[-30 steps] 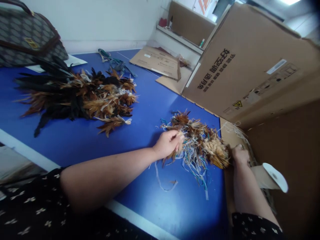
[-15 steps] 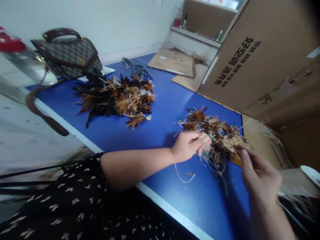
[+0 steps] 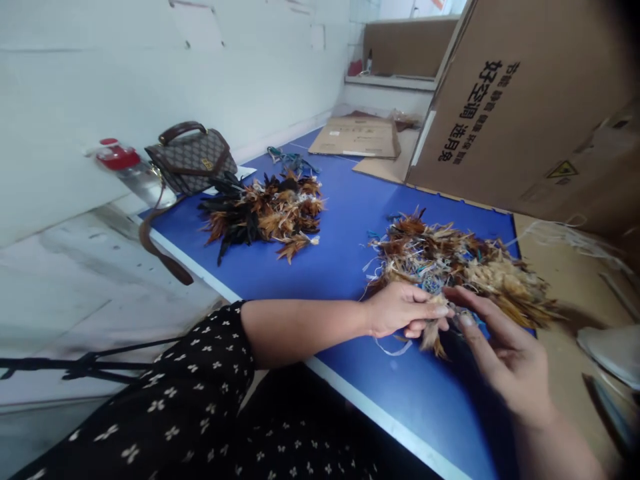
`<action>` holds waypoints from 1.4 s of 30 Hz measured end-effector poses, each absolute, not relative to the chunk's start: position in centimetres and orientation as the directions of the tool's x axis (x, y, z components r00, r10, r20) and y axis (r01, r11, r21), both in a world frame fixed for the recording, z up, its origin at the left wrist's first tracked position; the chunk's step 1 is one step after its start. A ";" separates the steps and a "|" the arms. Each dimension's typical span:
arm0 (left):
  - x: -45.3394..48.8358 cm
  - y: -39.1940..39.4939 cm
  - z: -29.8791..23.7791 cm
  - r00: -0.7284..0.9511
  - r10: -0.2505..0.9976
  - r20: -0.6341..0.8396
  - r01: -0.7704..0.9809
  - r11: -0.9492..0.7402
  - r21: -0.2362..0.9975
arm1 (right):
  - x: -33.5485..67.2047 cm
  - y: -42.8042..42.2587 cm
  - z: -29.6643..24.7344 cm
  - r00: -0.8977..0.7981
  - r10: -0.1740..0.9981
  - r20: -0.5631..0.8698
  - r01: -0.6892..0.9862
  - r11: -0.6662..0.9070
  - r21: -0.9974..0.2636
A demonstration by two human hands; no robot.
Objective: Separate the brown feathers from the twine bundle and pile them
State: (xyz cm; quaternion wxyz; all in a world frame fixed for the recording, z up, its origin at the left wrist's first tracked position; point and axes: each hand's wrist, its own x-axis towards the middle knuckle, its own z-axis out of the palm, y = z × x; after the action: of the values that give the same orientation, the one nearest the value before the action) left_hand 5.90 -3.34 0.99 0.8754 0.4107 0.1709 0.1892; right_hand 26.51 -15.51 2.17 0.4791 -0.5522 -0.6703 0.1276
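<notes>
- Left hand (image 3: pixel 403 313) grip's pinching a feather tuft (image 3: pixel 433 340); too loose and it could slip.
- Right hand (image 3: pixel 510 360) grip, can't tell; nearby feather pile (image 3: pixel 450 247) might snag fingers.

Large cardboard box (image 3: pixel 545 100): dark Chinese characters, big line (image 3: pixel 468 110) "好空调 选月兔", slanting; smaller line (image 3: pixel 486 113) along its right side, beginning "节能", rest blurred. Yellow warning triangle (image 3: pixel 562 170) low on box, right of both lines; mark beneath unreadable. Flat cardboard (image 3: pixel 363 145) left of box: pale label (image 3: pixel 335 133), faint print, both too small to read.
</notes>
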 end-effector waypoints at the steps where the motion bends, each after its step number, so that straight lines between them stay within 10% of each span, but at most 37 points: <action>1: 5.9 -3.2 0.7 0.866 0.480 -0.141 -0.202 0.593 0.779 | 26.7 -15.5 2.0 0.074 0.858 0.508 0.612 0.363 -0.703; 15: 7.0 -1.8 -1.5 0.847 0.526 -0.077 -0.248 0.519 0.818 | 25.7 -13.6 0.1 -0.046 0.745 0.666 0.741 0.473 -0.478; 42: 6.2 -2.2 0.7 0.887 0.438 -0.150 -0.072 0.451 0.890 | 26.4 -13.8 -0.5 0.052 0.769 0.638 0.722 0.412 -0.556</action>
State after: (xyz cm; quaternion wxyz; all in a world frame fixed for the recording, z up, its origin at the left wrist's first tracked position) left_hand 6.24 -2.20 0.65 0.8320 0.5011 0.1823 0.1531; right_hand 26.42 -13.83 -0.47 0.4824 -0.5415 -0.6882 0.0243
